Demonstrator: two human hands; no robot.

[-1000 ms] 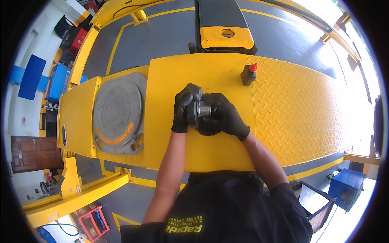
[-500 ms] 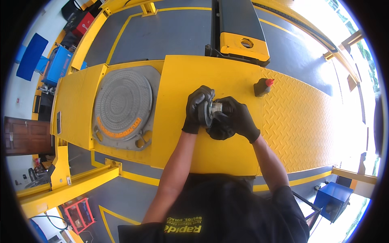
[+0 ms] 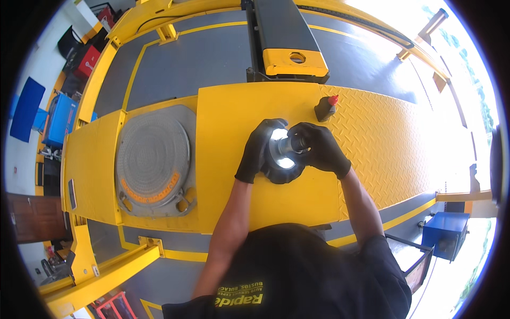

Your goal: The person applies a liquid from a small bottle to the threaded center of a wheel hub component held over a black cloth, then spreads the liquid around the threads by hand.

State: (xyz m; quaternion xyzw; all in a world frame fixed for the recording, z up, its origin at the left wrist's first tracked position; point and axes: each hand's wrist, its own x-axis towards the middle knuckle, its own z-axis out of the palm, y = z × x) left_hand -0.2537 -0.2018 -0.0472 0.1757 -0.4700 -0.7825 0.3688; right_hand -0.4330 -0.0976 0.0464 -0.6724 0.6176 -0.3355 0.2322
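Note:
Both my hands wear black gloves and meet above the yellow platform (image 3: 223, 196). My left hand (image 3: 260, 146) is closed round the rim of a flanged metal part (image 3: 287, 143), whose round disc shines brightly. A narrower metal neck stands out from the disc toward the right, with a dark ribbed end. My right hand (image 3: 321, 146) is closed round that dark end, its fingers partly hiding it. Dark shapes under the disc cannot be told apart from the gloves. Beyond my right hand stands a small dark bottle (image 3: 324, 110) with a red cap.
A round grey turntable plate (image 3: 154, 159) lies in the platform at left, and a phone-like object (image 3: 72, 193) rests farther left. Raised tread plate (image 3: 377, 149) covers the right side. A black and yellow machine post (image 3: 289, 48) stands behind. A blue box (image 3: 445, 234) sits at lower right.
The view has shifted, moving the platform and bottle leftward in it. The metal part is turned, so its disc face now shows brightly. Both hands keep their hold.

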